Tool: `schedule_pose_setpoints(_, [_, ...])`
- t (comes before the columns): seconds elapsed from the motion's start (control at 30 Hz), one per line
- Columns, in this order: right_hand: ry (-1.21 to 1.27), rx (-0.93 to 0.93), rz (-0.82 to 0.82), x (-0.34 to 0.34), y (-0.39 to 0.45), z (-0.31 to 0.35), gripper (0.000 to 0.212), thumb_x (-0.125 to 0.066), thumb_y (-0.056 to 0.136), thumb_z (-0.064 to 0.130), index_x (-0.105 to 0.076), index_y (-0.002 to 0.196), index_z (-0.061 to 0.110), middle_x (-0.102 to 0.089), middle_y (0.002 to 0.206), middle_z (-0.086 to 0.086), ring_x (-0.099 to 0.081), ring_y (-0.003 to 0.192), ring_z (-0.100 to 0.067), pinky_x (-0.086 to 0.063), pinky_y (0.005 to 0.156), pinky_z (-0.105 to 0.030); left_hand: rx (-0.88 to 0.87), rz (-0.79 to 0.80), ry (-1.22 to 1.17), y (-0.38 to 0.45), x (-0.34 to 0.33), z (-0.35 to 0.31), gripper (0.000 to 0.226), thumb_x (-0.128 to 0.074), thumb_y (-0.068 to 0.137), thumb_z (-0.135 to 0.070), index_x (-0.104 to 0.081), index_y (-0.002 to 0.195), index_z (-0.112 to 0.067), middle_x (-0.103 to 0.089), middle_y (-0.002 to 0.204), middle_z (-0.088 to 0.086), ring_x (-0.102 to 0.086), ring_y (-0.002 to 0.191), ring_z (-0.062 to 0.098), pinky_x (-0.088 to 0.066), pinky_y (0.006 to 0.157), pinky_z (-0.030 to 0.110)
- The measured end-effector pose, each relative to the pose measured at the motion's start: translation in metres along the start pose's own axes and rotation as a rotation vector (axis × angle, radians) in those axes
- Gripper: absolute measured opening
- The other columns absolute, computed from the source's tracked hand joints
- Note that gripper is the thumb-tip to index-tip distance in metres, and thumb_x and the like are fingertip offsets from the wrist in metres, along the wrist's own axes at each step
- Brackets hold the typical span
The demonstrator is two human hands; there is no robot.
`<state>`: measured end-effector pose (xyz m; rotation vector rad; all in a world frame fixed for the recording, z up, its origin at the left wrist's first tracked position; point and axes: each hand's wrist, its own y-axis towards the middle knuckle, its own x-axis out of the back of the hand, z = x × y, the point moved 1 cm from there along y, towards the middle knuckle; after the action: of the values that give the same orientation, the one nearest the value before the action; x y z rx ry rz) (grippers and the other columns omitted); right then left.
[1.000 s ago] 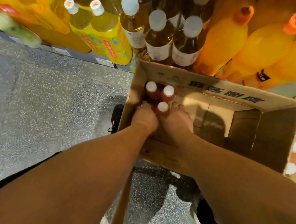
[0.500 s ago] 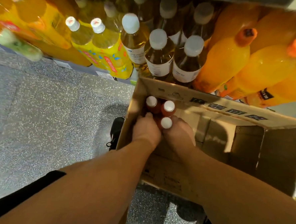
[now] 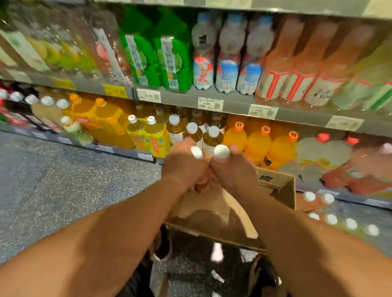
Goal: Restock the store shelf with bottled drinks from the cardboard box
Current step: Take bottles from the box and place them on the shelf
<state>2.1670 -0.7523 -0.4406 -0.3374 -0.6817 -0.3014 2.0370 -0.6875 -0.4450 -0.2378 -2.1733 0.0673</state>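
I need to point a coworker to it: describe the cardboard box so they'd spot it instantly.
Start at the lower shelf with orange-capped bottles. On the floor just before it, below both hands, sits the cardboard box. It is the only brown, open-topped carton, with dark print on its rim.

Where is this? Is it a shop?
Most likely a shop's drinks aisle. Shelves full of bottled drinks run across the view, price tags line the shelf edge, and a cardboard box sits on the floor while both hands lift bottles out of it.
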Motion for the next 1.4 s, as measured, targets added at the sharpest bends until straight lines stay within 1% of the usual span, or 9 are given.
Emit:
schedule_pose_setpoints(0.3, [-0.01,0.296,-0.423,0.142,-0.073,0.132,0.034,-0.061,0.083,0.049,-0.053,0.099,0.021,-0.066,0.094,-0.005,-0.061,0.092,-0.033,-0.044,0.069,-0.037,-0.277,-0.244,-0.489,-0.061,0.172,-0.115,0.037,-0.07,0.067,-0.051,-0.072,0.088,-0.021,-0.071,0.088,-0.002,-0.066,0.086,0.022,-0.054,0.076,0.037])
schedule_pose_setpoints(0.47, [0.0,0.441,-0.54,0.231,-0.108,0.217,0.031,-0.057,0.086,0.053,-0.046,0.088,0.024,-0.058,0.08,0.005,-0.057,0.081,-0.026,-0.039,0.064,-0.036,-0.508,-0.247,-0.599,-0.095,0.276,-0.192,0.01,-0.071,0.086,-0.02,-0.067,0.078,-0.025,-0.065,0.074,-0.01,-0.058,0.065,-0.001,-0.041,0.056,0.009])
schedule_pose_setpoints(0.6, [0.01,0.554,-0.632,0.289,-0.127,0.271,0.027,-0.056,0.086,0.056,-0.048,0.089,0.03,-0.057,0.079,0.013,-0.057,0.077,-0.016,-0.044,0.065,-0.034,-0.651,-0.208,-0.653,-0.104,0.342,-0.239,0.025,-0.067,0.077,-0.039,-0.073,0.093,-0.021,-0.075,0.088,-0.001,-0.07,0.084,0.022,-0.058,0.076,0.042])
schedule_pose_setpoints(0.7, [0.001,0.599,-0.671,0.322,-0.134,0.306,0.028,-0.055,0.086,0.056,-0.05,0.093,0.029,-0.061,0.085,0.01,-0.06,0.083,-0.019,-0.047,0.07,-0.036,-0.712,-0.236,-0.67,-0.107,0.382,-0.271,0.027,-0.064,0.076,-0.039,-0.074,0.095,-0.022,-0.075,0.088,-0.004,-0.071,0.085,0.019,-0.057,0.08,0.049])
schedule_pose_setpoints(0.8, [-0.015,0.653,-0.7,0.347,-0.132,0.337,0.032,-0.052,0.086,0.059,-0.051,0.096,0.028,-0.063,0.089,0.008,-0.062,0.085,-0.02,-0.051,0.075,-0.04,-0.773,-0.271,-0.676,-0.103,0.416,-0.296,0.016,-0.068,0.085,-0.033,-0.072,0.098,-0.024,-0.075,0.09,-0.006,-0.071,0.085,0.014,-0.059,0.078,0.042])
schedule_pose_setpoints(0.9, [-0.042,0.721,-0.724,0.37,-0.122,0.367,0.034,-0.05,0.091,0.058,-0.051,0.105,0.027,-0.062,0.095,0.008,-0.062,0.088,-0.017,-0.054,0.074,-0.039,-0.851,-0.301,-0.667,-0.089,0.449,-0.317,0.015,-0.069,0.09,-0.025,-0.07,0.105,-0.025,-0.074,0.094,-0.009,-0.069,0.083,0.001,-0.056,0.068,0.019])
schedule_pose_setpoints(1.07, [-0.097,0.773,-0.784,0.4,-0.092,0.41,0.035,-0.055,0.095,0.032,-0.045,0.127,0.021,-0.062,0.114,-0.003,-0.059,0.101,-0.025,-0.047,0.081,-0.036,-0.92,-0.447,-0.673,-0.042,0.48,-0.344,0.03,-0.076,0.081,-0.028,-0.067,0.11,-0.029,-0.073,0.101,-0.011,-0.068,0.096,0.008,-0.057,0.088,0.042])
schedule_pose_setpoints(1.2, [-0.117,0.751,-0.816,0.411,-0.047,0.438,0.035,-0.052,0.093,0.024,-0.042,0.127,0.024,-0.062,0.115,-0.005,-0.06,0.103,-0.03,-0.05,0.088,-0.047,-0.922,-0.534,-0.656,0.003,0.496,-0.369,0.038,-0.075,0.076,-0.031,-0.066,0.113,-0.031,-0.072,0.103,-0.012,-0.067,0.099,0.008,-0.054,0.091,0.041])
schedule_pose_setpoints(1.4, [-0.121,0.667,-0.765,0.416,0.028,0.459,0.038,-0.054,0.097,0.032,-0.041,0.132,0.026,-0.061,0.123,-0.002,-0.059,0.112,-0.027,-0.05,0.091,-0.044,-0.818,-0.563,-0.534,0.075,0.498,-0.393,0.038,-0.073,0.086,-0.031,-0.062,0.122,-0.029,-0.068,0.114,-0.01,-0.062,0.107,0.012,-0.049,0.094,0.032])
